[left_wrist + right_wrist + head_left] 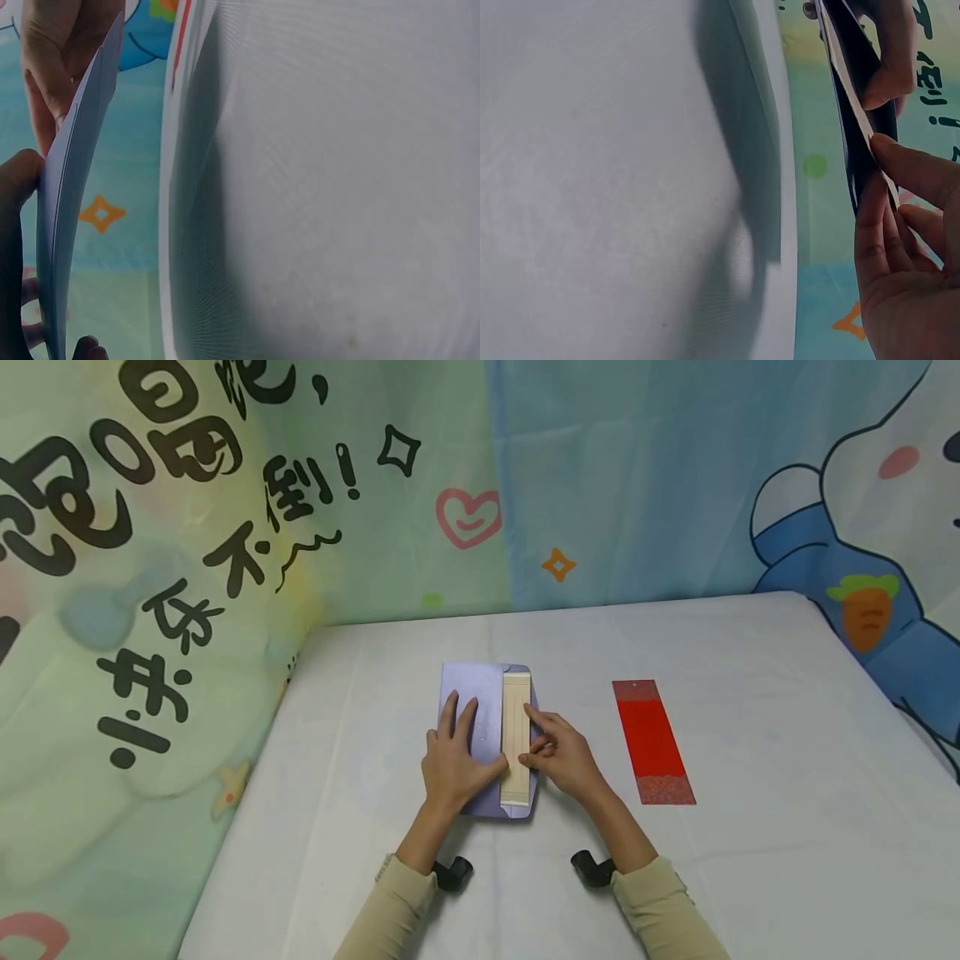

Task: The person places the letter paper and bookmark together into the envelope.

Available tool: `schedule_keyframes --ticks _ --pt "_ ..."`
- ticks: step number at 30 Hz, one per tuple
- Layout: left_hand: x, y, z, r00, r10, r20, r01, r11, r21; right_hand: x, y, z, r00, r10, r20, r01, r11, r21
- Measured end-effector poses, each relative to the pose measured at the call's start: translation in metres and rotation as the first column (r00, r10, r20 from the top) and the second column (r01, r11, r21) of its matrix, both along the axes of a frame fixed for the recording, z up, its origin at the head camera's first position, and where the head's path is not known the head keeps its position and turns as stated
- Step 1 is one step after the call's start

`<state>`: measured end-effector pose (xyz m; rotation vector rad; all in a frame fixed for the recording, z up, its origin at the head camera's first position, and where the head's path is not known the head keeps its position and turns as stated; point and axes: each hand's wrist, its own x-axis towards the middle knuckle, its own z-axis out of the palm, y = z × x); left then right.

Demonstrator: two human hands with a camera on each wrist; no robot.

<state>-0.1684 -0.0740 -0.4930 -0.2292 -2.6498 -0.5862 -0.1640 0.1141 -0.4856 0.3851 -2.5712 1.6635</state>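
What worries me, watching, is the cream strip. It lies lengthwise along the right side of what looks like a lavender envelope, and the right hand has it in a narrow pinch at its right edge, thumb and forefinger set apart along that side. A pinch that tight at the border, with a sideways push, could crease or bend thin card. If one fingertip pressed harder than the other, the strip would likely swing askew and catch a corner on the lavender paper.

The left hand has its grip on the envelope: fingers spread over the face, a fingertip showing behind it from the wrist views, the thumb at the strip's left edge. The two wrist views show the envelope held up above the bench, a gap and a shadow under it, so a loosened left grip could let everything tip or drop. That thumb might also drag the strip out of line.

As for containers, the envelope is the likeliest one, but I can't tell whether anything is inside, or whether the strip is tucked in or merely against it. Well to the right, flat on the bench, lies a red strip with darker ends; whether it's sleeved, I can't say.
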Motion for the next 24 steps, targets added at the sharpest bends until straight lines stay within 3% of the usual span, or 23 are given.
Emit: schedule_keyframes --ticks 7,12,24 --pt "-0.0004 0.0002 -0.0016 1.000 0.001 -0.006 -0.001 1.000 0.002 -0.0007 0.0035 -0.0013 0.997 -0.021 -0.078 0.029 0.995 0.097" --pt "-0.0006 -0.0001 -0.0028 1.000 0.000 -0.025 0.000 1.000 0.001 -0.0018 0.0027 -0.0036 0.992 0.006 -0.130 0.005 0.996 0.090" --pt "0.0003 0.0022 -0.0028 0.999 -0.010 -0.031 0.010 1.000 -0.006 -0.0028 -0.0051 -0.0031 0.986 -0.001 -0.167 0.034 0.980 0.194"
